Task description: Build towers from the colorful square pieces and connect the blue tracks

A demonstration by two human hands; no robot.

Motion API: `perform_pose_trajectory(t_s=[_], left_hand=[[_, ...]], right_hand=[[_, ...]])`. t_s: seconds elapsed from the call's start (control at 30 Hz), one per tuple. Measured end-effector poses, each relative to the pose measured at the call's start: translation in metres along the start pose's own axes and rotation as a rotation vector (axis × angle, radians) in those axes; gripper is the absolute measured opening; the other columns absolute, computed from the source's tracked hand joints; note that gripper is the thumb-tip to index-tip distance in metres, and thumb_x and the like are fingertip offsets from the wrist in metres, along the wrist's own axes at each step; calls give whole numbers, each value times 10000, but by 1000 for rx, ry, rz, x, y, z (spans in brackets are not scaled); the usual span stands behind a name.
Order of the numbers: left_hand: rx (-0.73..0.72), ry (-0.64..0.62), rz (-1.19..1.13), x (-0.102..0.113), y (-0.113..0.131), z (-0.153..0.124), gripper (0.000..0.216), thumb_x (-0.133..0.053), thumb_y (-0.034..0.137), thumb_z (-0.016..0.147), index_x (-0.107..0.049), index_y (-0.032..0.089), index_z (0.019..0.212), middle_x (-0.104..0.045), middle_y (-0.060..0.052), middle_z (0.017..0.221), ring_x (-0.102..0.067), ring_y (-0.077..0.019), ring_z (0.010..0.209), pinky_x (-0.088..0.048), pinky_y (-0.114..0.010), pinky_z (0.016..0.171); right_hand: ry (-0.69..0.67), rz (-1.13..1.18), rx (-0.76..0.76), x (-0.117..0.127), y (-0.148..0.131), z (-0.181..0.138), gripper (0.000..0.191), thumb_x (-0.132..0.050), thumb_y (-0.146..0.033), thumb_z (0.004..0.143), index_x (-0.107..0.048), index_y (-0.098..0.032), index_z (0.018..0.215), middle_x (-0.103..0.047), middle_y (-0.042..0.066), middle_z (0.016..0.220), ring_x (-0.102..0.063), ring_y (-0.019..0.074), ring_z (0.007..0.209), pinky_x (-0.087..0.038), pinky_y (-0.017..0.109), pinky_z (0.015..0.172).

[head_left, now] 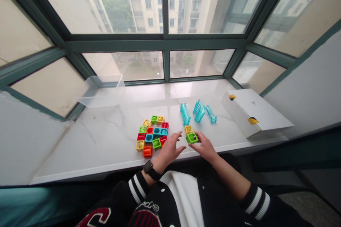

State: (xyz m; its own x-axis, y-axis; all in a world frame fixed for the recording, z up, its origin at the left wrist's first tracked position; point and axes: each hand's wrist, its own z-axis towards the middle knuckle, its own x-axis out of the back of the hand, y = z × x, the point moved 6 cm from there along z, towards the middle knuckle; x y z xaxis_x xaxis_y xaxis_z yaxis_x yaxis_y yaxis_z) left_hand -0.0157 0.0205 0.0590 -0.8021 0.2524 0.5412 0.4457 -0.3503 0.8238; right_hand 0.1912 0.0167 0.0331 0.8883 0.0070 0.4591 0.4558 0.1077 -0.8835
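My right hand (205, 147) grips a green hollow block (191, 137) between thumb and fingers. Just behind that block is a yellow block (188, 129); whether the two are joined I cannot tell. My left hand (172, 148) is open, thumb and fingers apart, with nothing between them. It is close to a group of coloured blocks on its left, among them a red block (163, 140), a green block (156, 144), a blue block (149, 138) and an orange block (147, 151). Part of the red block is hidden by the left hand.
Clear turquoise ribbed track pieces (185, 113) lie beyond my hands, including a curved one (199, 110). A transparent plastic bin (102, 94) stands at the back left. A white box (255, 111) sits at the right. Window frames (149, 46) border the marble sill (87, 142).
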Motion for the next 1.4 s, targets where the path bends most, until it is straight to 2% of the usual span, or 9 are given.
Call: perform_pose_trajectory(t_s=[0.1, 0.17, 0.3, 0.47, 0.7, 0.9, 1.4], left_hand=[[89, 6, -74, -4, -8, 1, 634, -729, 269, 912, -510, 267, 1508, -685, -110, 1330, -711, -240, 1059, -596, -473, 987], [162, -11, -136, -11, -13, 1, 599, -711, 278, 919, -533, 241, 1489, -700, -117, 1306, -718, -240, 1055, -601, -467, 980], [287, -74, -249, -30, -23, -3, 592, -711, 259, 904, -554, 181, 1470, -702, -160, 1324, -716, -259, 1132, -598, -450, 1002], [387, -122, -296, -46, -31, -10, 630, -740, 283, 890, -549, 182, 1482, -680, -175, 1403, -683, -291, 1246, -578, -463, 1049], [422, -159, -325, -61, -44, -13, 683, -776, 346, 867, -543, 176, 1487, -668, -188, 1431, -689, -319, 1257, -569, -511, 1070], [440, -189, -346, -74, -53, -15, 692, -765, 320, 873, -527, 163, 1503, -656, -191, 1449, -706, -305, 1232, -551, -502, 1102], [344, -208, -479, -81, -51, -14, 621, -746, 308, 906, -554, 186, 1484, -662, -156, 1468, -663, -301, 1314, -495, -527, 1181]], right_hand=[[71, -95, -38, 12, 25, -1, 554, -820, -442, 778, -638, -223, 1253, -718, 113, 1216, -712, 301, 1076, -606, 466, 939], [71, -125, -52, 11, 36, -1, 536, -821, -427, 764, -642, -230, 1230, -724, 108, 1205, -714, 299, 1071, -600, 467, 948], [29, -190, -43, -4, 41, -2, 510, -833, -369, 746, -649, -234, 1202, -733, 104, 1192, -710, 302, 1095, -585, 461, 974], [36, -269, -44, -15, 43, -4, 512, -849, -326, 741, -651, -222, 1201, -743, 113, 1180, -702, 306, 1086, -561, 472, 1004], [31, -310, -33, -18, 49, -9, 514, -859, -319, 751, -637, -228, 1206, -730, 104, 1170, -683, 317, 1092, -555, 474, 989], [37, -370, 1, -21, 49, -11, 511, -864, -348, 773, -623, -222, 1205, -703, 113, 1165, -656, 329, 1093, -539, 481, 990], [36, -370, 14, -21, 50, -13, 479, -822, -337, 809, -602, -221, 1219, -677, 120, 1162, -638, 338, 1092, -531, 496, 991]])
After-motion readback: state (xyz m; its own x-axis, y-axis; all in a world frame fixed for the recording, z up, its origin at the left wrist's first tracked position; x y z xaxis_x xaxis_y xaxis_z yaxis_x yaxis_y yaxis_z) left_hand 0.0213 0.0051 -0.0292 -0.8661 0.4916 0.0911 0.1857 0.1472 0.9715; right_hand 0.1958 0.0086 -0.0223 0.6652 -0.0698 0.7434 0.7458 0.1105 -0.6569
